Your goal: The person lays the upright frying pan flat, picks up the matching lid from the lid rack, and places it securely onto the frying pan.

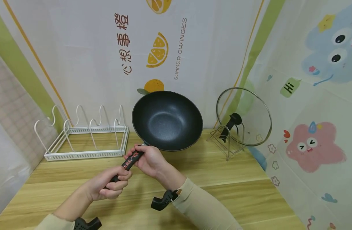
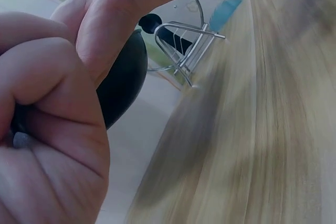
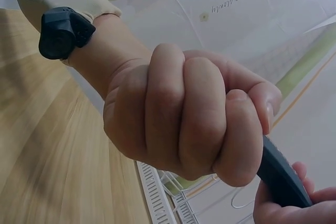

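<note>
A dark wok is held up above the table, tilted so that its inside faces me. My left hand grips the rear end of its black handle, fingers curled round it. Nearer the pan, my right hand holds the same handle, its thumb lying along the top. In the left wrist view the curled left hand fills the left side and hides most of the handle. The right wrist view shows the handle running between both hands.
On the left of the wooden table stands a white wire rack with upright loops. At the back right, a glass lid with a black knob leans in a small metal stand. Printed cloths hang behind and at the sides.
</note>
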